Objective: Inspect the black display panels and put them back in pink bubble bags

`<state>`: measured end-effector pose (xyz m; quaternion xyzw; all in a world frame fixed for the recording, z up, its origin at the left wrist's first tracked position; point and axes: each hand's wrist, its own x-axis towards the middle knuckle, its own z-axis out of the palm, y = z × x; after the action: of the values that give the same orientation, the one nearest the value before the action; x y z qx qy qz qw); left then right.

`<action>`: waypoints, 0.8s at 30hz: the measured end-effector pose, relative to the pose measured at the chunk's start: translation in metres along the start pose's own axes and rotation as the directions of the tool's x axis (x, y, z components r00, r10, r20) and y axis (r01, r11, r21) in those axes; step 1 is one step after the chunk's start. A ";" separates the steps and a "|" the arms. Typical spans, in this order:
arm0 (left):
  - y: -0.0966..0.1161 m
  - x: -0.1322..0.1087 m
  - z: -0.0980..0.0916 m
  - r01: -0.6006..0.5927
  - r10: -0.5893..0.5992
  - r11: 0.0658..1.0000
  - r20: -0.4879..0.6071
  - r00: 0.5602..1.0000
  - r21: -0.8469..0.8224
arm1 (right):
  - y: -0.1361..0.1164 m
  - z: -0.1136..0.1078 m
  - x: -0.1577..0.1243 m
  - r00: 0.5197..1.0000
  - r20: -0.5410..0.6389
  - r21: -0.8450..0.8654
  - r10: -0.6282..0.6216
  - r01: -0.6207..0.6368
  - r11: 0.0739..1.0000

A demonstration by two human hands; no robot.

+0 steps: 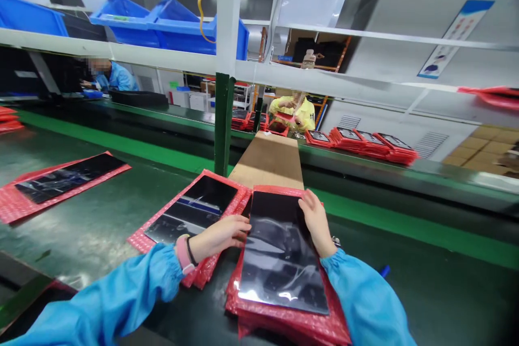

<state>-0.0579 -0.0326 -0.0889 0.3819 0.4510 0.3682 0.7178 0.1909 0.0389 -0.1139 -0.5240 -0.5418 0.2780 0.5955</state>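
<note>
A glossy black screen panel (284,259) lies over a stack of red bubble-wrap pouches (292,327) in front of me. My left hand (229,235) has its fingertips on the panel's left edge, with some fingers bent out of sight. At the upper right edge, my right hand (315,219) grips the panel between thumb and fingers. Just left of this stack, another black screen panel (198,203) rests on red pouches, partly beneath my left forearm. Whether the panel between my hands is lifted off the stack, I cannot tell.
Farther left lies a red pouch with a dark panel (73,175). A brown board (271,157) bridges toward the far bench, behind a green post (224,124). Several red stacks (365,143) and a yellow-clad person (294,111) are across. Blue bins (174,24) sit overhead.
</note>
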 end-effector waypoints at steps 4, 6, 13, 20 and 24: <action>0.006 0.008 0.006 0.061 -0.061 0.996 0.004 0.998 0.058 | -0.002 -0.013 -0.008 0.987 -0.131 -0.069 -0.096 0.087 0.994; 0.007 0.012 0.010 0.056 -0.056 0.996 -0.011 0.998 0.068 | -0.001 -0.038 -0.012 0.978 -0.179 -0.098 -0.103 0.087 0.991; 0.020 0.013 0.027 -0.123 0.121 0.991 -0.029 0.992 -0.055 | 0.030 -0.132 -0.026 0.979 -0.136 -0.225 0.152 -0.179 0.958; 0.031 0.001 0.008 -0.208 0.205 0.975 -0.051 0.978 -0.083 | 0.050 -0.122 -0.034 0.927 0.184 -0.184 0.326 -0.294 0.938; 0.036 -0.016 -0.035 -0.164 0.155 0.984 -0.116 0.981 -0.070 | 0.053 -0.123 -0.035 0.895 0.232 -0.097 0.382 -0.369 0.924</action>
<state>-0.1022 -0.0232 -0.0620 0.3672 0.4427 0.4627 0.6747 0.3099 -0.0164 -0.1588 -0.5949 -0.5069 0.4368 0.4455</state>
